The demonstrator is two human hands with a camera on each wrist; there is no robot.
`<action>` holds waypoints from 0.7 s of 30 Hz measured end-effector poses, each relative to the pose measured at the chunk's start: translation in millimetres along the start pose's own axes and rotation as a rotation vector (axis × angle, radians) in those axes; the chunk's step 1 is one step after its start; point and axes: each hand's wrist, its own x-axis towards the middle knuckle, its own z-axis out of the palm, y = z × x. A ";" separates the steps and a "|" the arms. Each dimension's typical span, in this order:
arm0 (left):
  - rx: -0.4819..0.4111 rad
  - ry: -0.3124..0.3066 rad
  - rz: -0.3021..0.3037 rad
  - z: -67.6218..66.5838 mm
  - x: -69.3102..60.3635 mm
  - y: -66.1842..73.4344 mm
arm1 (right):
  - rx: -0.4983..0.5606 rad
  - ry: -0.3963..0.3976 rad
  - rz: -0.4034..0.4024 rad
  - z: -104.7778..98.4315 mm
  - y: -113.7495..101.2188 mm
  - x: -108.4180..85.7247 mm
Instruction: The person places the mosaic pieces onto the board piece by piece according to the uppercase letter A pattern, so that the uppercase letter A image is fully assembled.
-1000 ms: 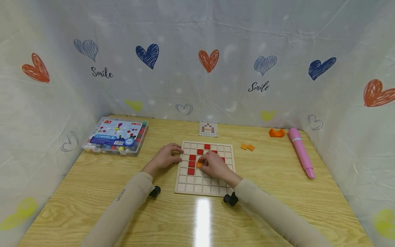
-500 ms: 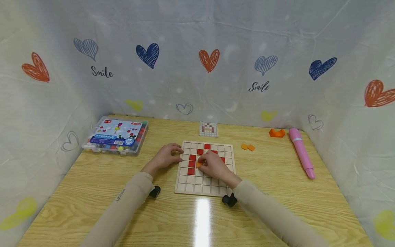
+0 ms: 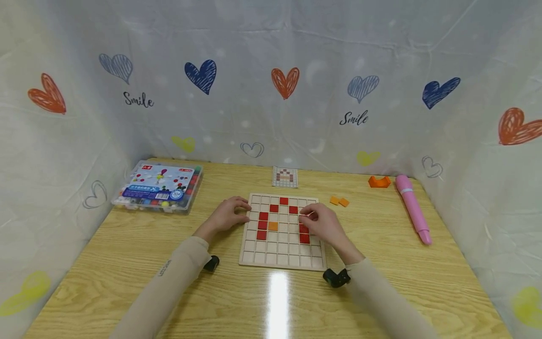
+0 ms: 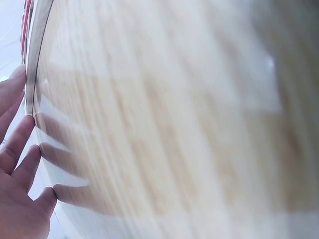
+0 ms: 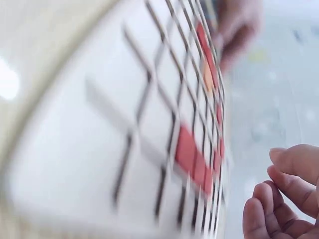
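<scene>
A square wooden grid board (image 3: pixel 282 260) lies on the table. Several red tiles (image 3: pixel 263 216) sit in its cells, forming a peaked outline. One orange tile (image 3: pixel 273 226) fills a cell beside the left column of red ones. At the board's left edge rests my left hand (image 3: pixel 225 215), its fingertips (image 4: pixel 22 127) touching the rim. My right hand (image 3: pixel 325 223) hovers over the right part of the board, fingers loosely bent with nothing between them, and covers some cells there. In the right wrist view, its fingertips (image 5: pixel 279 157) are apart from the red tiles (image 5: pixel 193 162).
Two loose orange tiles (image 3: pixel 339 201) lie right of the board. A small printed pattern card (image 3: pixel 285 177) is behind it. Farther right are an orange curved block (image 3: pixel 379 181) and a pink marker-shaped object (image 3: pixel 413 209). A clear plastic box (image 3: pixel 158 186) stands at the back left.
My right hand has let go of the orange tile, which now lies in its cell, and has moved right across the board. My left hand has stayed at the board's edge.
</scene>
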 end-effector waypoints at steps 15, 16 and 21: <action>0.009 -0.001 -0.002 0.0 -0.3 0.5 | -0.055 0.080 0.278 -87.5 87.1 9.3; 0.011 -0.001 -0.003 0.0 -0.1 0.6 | -0.060 0.061 0.292 -90.1 90.6 10.1; 0.016 -0.006 -0.005 -0.3 -0.2 1.4 | -0.062 -0.026 0.313 -91.4 104.1 14.4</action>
